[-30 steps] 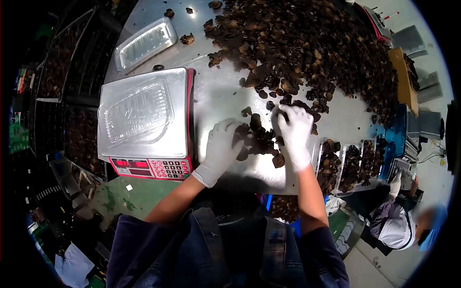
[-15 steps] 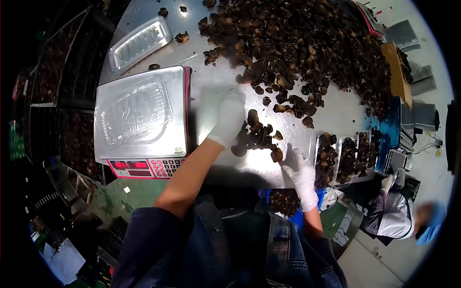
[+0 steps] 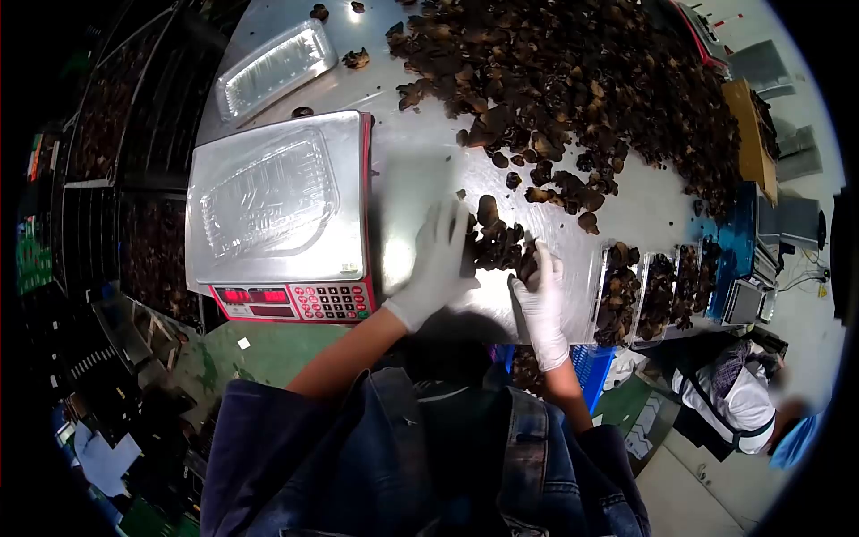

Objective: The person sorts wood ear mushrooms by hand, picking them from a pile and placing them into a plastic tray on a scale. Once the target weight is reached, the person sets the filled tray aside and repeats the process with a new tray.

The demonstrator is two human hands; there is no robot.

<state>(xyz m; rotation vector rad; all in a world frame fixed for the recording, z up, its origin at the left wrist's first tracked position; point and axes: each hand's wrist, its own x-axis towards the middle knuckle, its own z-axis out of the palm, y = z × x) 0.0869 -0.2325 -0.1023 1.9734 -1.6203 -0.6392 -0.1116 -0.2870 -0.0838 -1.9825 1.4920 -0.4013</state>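
Observation:
A small heap of dark brown pieces that look like mushrooms [image 3: 497,242] lies on the metal table between my gloved hands. My left hand [image 3: 436,268] is along the heap's left side, fingers stretched out and apart from the thumb. At the right edge, my right hand [image 3: 542,300] curves its fingers and thumb against the nearest pieces; it is open, though its fingertips are partly hidden. To the left, a clear plastic tray [image 3: 268,201] rests on the scale [image 3: 349,215], whose red digits are lit.
A large mushroom pile [image 3: 573,80] covers the table's far side. Several filled clear trays [image 3: 617,300] line the right, beside a blue box [image 3: 734,228]. Another clear tray [image 3: 277,72] lies behind the scale. A co-worker [image 3: 734,394] is at lower right.
My left hand has come down and spread beside the small heap. My right hand has moved left onto its edge, and the heap is closer together. The view has shifted slightly.

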